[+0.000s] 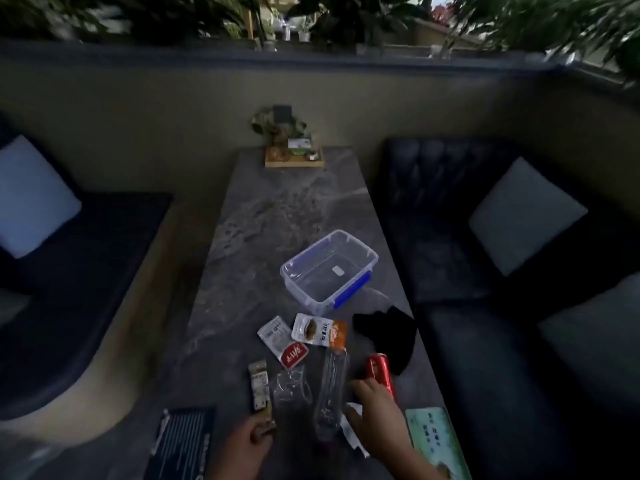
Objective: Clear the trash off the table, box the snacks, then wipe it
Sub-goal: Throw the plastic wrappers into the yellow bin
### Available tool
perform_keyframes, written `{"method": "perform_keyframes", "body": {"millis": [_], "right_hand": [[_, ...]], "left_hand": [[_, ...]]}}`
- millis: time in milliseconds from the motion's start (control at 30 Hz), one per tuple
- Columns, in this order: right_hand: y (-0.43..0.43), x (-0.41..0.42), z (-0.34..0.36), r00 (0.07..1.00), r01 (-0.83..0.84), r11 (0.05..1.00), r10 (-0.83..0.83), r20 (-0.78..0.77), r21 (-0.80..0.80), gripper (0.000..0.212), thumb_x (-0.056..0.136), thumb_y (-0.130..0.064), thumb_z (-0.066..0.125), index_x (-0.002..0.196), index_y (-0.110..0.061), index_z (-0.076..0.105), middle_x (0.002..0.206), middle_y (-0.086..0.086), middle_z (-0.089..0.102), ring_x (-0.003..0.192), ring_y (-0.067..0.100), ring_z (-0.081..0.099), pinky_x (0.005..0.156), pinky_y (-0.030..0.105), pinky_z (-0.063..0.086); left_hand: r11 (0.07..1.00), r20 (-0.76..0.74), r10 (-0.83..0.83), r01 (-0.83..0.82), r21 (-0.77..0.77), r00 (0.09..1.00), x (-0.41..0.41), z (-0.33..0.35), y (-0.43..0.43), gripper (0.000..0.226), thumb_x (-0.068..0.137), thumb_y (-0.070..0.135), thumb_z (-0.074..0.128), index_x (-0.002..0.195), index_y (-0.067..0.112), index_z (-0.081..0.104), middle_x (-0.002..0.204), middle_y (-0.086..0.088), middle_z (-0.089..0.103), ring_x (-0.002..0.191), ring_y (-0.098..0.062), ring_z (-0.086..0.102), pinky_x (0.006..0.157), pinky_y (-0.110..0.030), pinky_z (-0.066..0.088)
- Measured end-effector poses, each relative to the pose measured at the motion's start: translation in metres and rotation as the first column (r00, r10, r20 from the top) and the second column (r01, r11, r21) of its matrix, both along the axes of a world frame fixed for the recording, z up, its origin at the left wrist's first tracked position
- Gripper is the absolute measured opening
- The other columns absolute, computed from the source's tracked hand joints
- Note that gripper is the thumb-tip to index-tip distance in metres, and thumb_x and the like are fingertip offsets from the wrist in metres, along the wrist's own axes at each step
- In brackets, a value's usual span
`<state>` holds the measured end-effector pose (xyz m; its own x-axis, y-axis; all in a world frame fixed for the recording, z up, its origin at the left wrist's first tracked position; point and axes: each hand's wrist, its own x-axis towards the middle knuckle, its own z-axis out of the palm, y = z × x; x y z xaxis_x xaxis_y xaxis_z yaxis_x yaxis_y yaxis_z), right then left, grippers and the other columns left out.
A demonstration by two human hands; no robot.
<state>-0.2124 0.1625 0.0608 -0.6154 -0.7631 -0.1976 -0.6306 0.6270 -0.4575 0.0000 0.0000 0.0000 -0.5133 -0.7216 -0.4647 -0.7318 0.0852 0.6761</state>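
Both hands sit at the bottom edge of the frame, closest to the lens. Left hand (247, 441) pinches the near end of a long brown-and-white snack wrapper (259, 389), fingers closed on it. Right hand (375, 407) lies over a crumpled white paper scrap (351, 433) with its fingers bent; whether it has actually caught the scrap I cannot tell, since the palm covers the contact. Just beside that hand's knuckles lies a red drink can (380, 374) on its side, touching or nearly touching them.

Risks from here, as I judge them: the can is round and on its side, so a nudge from the right hand could roll it toward the table's right edge, and any liquid left inside would spill. A crumpled clear plastic bottle (330, 389) and a clear film wrapper (291, 389) lie between the hands and are nearly invisible against the grey marbled table (277, 209), easy to miss when gathering trash. Sealed snack packets (308, 329) in the lower middle of the frame sit mixed with torn ones, so a snack could go out with the rubbish. A black cloth (388, 332) lies to the right of them, close to the table's right edge.

An empty clear storage box (327, 268) with blue clips waits mid-frame, lid not visible.

Dim light and motion blur make the packet print unreadable. A dark booklet (183, 441) and a green card (438, 441) are cut off by the bottom edge, and no bin is in view.
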Motion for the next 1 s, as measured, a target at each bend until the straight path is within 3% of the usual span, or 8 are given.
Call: {"method": "perform_keyframes", "body": {"millis": [67, 167, 267, 400, 533, 700, 833, 1000], "right_hand": [[-0.008, -0.002, -0.003, 1.000, 0.007, 1.000, -0.007, -0.006, 0.002, 0.022, 0.086, -0.046, 0.054, 0.102, -0.032, 0.059, 0.103, -0.011, 0.057, 0.096, 0.014, 0.054, 0.079, 0.028, 0.047], [-0.020, -0.003, -0.003, 0.999, 0.039, 0.999, -0.038, 0.030, -0.016, 0.016, 0.086, -0.042, 0.052, 0.096, -0.031, 0.057, 0.097, -0.011, 0.056, 0.090, 0.013, 0.053, 0.076, 0.028, 0.046], [-0.029, -0.005, 0.000, 0.994, 0.082, 0.996, -0.079, 0.070, -0.038, 0.014, 0.092, -0.034, 0.059, 0.104, -0.027, 0.060, 0.100, -0.011, 0.055, 0.091, 0.009, 0.053, 0.074, 0.022, 0.038], [-0.041, -0.006, -0.005, 0.979, 0.158, 0.985, -0.147, 0.143, -0.070, 0.012, 0.094, -0.037, 0.059, 0.102, -0.029, 0.058, 0.102, -0.012, 0.055, 0.092, 0.006, 0.057, 0.076, 0.019, 0.042], [-0.050, -0.005, -0.013, 0.963, 0.225, 0.974, -0.220, 0.153, -0.013, 0.039, 0.089, -0.045, 0.064, 0.121, -0.027, 0.051, 0.118, -0.006, 0.054, 0.102, 0.009, 0.053, 0.091, 0.026, 0.046], [-0.063, -0.001, -0.024, 0.934, 0.297, 0.953, -0.302, 0.190, 0.054, 0.086, 0.079, -0.051, 0.074, 0.147, -0.023, 0.028, 0.139, 0.004, 0.044, 0.122, 0.021, 0.050, 0.103, 0.038, 0.046], [-0.070, 0.003, -0.030, 0.911, 0.334, 0.938, -0.345, 0.225, 0.089, 0.104, 0.077, -0.050, 0.077, 0.154, -0.024, 0.010, 0.142, 0.009, 0.042, 0.124, 0.025, 0.051, 0.101, 0.040, 0.048], [-0.075, 0.003, -0.031, 0.871, 0.370, 0.920, -0.392, 0.295, 0.130, 0.106, 0.081, -0.036, 0.077, 0.155, -0.028, 0.002, 0.130, 0.008, 0.054, 0.103, 0.017, 0.063, 0.086, 0.038, 0.059]], "left_hand": [[0.991, 0.031, -0.089, 0.091, -0.100, 0.996, -0.017, 0.025, -0.001, 0.017, 0.077, 0.032, 0.071, 0.083, 0.042, 0.059, 0.095, 0.003, 0.064, 0.082, -0.010, 0.062, 0.079, -0.030, 0.049], [0.957, 0.051, -0.158, 0.165, -0.238, 0.986, -0.041, 0.049, -0.005, 0.028, 0.084, 0.027, 0.067, 0.111, 0.027, 0.061, 0.106, 0.005, 0.053, 0.093, -0.013, 0.056, 0.076, -0.026, 0.040], [0.922, 0.109, -0.213, 0.237, -0.306, 0.971, -0.057, 0.047, -0.010, 0.049, 0.082, 0.028, 0.068, 0.128, 0.023, 0.055, 0.126, 0.000, 0.051, 0.109, -0.019, 0.054, 0.088, -0.029, 0.045], [0.844, 0.217, -0.280, 0.348, -0.408, 0.935, -0.069, 0.048, -0.013, 0.065, 0.079, 0.036, 0.071, 0.137, 0.026, 0.042, 0.131, -0.002, 0.043, 0.121, -0.021, 0.043, 0.099, -0.030, 0.041], [0.761, 0.344, -0.314, 0.451, -0.466, 0.885, -0.077, 0.049, -0.018, 0.083, 0.077, 0.043, 0.072, 0.143, 0.030, 0.024, 0.140, -0.005, 0.031, 0.128, -0.022, 0.033, 0.102, -0.031, 0.039], [0.734, 0.453, -0.383, 0.563, -0.380, 0.805, -0.090, 0.048, -0.028, 0.097, 0.080, 0.045, 0.070, 0.151, 0.026, 0.007, 0.160, -0.011, 0.014, 0.146, -0.030, 0.017, 0.116, -0.043, 0.024], [0.745, 0.440, -0.388, 0.556, -0.368, 0.810, -0.098, 0.042, -0.033, 0.092, 0.082, 0.045, 0.068, 0.151, 0.025, 0.010, 0.153, -0.009, 0.031, 0.139, -0.027, 0.032, 0.113, -0.042, 0.032], [0.726, 0.451, -0.377, 0.560, -0.399, 0.809, -0.098, 0.036, -0.037, 0.087, 0.080, 0.045, 0.068, 0.147, 0.029, 0.016, 0.144, -0.007, 0.041, 0.131, -0.025, 0.041, 0.110, -0.043, 0.033]]}}
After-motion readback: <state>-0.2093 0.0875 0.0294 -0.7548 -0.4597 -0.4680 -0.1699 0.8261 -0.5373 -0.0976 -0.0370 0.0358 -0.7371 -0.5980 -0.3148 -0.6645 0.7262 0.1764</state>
